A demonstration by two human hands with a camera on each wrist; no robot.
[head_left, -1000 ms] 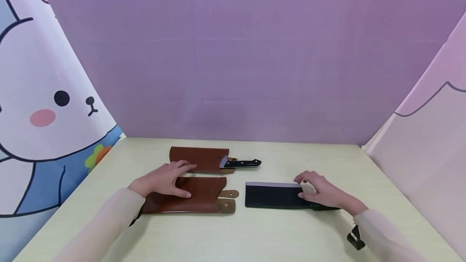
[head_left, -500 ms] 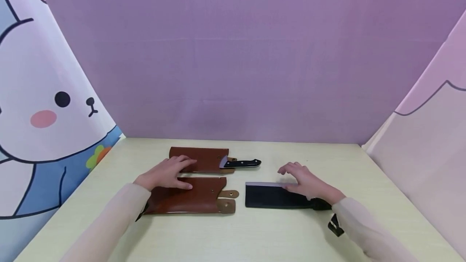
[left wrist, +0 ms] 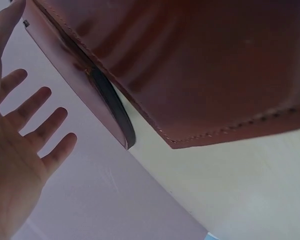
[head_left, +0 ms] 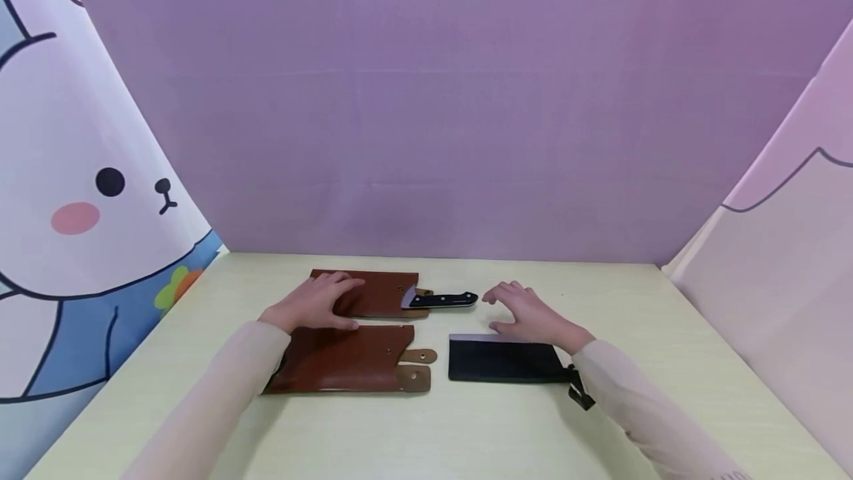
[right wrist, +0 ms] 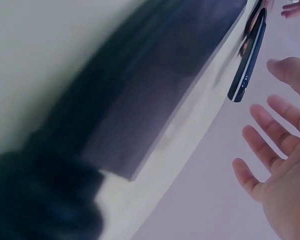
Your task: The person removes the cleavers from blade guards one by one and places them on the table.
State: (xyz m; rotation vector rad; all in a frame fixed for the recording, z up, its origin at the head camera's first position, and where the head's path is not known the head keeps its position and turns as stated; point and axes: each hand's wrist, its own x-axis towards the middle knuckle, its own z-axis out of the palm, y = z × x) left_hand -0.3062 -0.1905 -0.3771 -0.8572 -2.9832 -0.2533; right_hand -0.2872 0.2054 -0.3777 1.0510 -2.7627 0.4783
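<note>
2 hands are hovering open: left hand (head_left: 309, 304) touching the far sheath (head_left: 373, 292), right hand (head_left: 533, 317) nearing its black handle (head_left: 443, 299).

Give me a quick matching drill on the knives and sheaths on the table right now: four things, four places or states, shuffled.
1. far sheath
2. near sheath
3. bare cleaver
4. black handle

A. sticks out of a sheath
B. under the left hand
C. unsheathed, just nearer than the right hand
D. two snap straps lying open

Pairs: 1-B, 2-D, 3-C, 4-A
</note>
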